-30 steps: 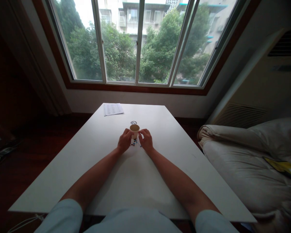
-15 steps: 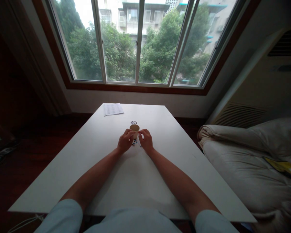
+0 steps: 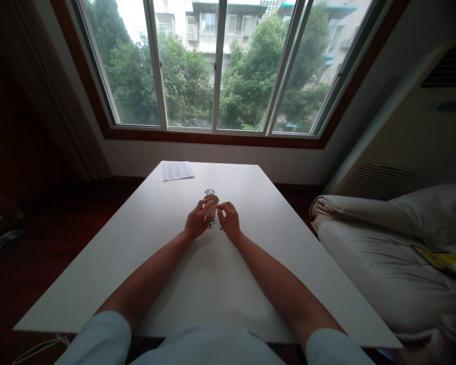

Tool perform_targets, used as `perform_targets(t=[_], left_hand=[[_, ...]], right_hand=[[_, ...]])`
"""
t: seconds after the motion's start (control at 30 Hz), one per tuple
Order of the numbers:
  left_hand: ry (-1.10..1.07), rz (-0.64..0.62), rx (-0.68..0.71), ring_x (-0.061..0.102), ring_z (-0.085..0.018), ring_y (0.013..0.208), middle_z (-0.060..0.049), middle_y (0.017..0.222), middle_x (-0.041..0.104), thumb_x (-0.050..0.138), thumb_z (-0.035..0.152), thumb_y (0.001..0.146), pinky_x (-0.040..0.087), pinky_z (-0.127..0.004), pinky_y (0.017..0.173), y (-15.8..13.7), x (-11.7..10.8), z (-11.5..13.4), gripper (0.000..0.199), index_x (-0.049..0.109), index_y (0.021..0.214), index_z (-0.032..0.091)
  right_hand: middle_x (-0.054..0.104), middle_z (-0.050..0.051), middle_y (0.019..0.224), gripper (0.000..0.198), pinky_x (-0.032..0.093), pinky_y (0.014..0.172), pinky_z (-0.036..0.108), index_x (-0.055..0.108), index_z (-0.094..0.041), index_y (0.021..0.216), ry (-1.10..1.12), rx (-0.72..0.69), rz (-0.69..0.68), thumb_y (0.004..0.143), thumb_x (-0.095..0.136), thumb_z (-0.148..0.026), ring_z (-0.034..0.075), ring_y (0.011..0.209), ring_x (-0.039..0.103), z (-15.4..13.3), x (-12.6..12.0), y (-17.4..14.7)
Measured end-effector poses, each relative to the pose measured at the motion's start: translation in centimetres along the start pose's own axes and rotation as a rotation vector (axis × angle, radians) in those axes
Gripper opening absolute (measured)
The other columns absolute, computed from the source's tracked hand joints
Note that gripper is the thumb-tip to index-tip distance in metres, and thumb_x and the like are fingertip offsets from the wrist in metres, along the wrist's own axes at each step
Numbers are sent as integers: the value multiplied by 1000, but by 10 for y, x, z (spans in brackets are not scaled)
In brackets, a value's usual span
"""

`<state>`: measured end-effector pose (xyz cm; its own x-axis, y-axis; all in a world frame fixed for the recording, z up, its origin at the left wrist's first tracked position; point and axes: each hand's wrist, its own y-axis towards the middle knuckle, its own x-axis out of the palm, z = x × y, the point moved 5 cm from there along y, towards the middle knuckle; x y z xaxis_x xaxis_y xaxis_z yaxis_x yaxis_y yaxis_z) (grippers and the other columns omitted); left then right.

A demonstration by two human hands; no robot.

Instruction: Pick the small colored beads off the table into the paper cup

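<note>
A small cup with a tan inside stands on the white table. My left hand is at its near left side, fingers bent and drawn together in front of the rim. Opposite it, my right hand has thumb and forefinger pinched by the cup's right side. Whatever is between the fingers of either hand is too small to make out. Several tiny dark blue pieces lie on the table between my hands. Just behind the cup is a thin dark ring-shaped item, its kind unclear.
Printed paper sheets lie at the table's far left corner. A padded beige seat with a yellow item on it stands to the right. Beyond the table is a wide window.
My left fingers have shifted slightly right and up across the front of the cup. The right hand stays nearly still in its pinch.
</note>
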<state>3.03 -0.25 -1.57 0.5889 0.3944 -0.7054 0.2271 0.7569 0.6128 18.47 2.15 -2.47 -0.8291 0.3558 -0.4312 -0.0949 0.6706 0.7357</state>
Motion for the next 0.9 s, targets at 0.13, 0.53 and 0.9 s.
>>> perform_targets(t=[0.13,0.53,0.9], left_hand=[[16,-18,-7,66,-22,100,-14,144,50,49,23,95,58,-34,82,1,6,-1,52,46,147,23],[-48,59,-45,65,-14,87,-10,143,48,46,26,97,56,-29,75,-2,-1,-5,43,49,140,25],[-119,202,-173,60,-11,77,-8,126,55,49,20,93,53,-27,71,-2,-3,-29,29,56,121,22]], right_hand=[[63,7,96,18,49,87,37,68,-22,95,-10,-1,-8,94,49,-20,22,95,58,2,1,0],[66,6,92,19,48,81,33,67,-21,97,-16,-12,-48,95,48,-20,21,88,60,1,2,-2],[67,1,81,9,41,69,26,69,-24,89,-191,-145,-434,91,62,-29,16,73,58,0,27,-16]])
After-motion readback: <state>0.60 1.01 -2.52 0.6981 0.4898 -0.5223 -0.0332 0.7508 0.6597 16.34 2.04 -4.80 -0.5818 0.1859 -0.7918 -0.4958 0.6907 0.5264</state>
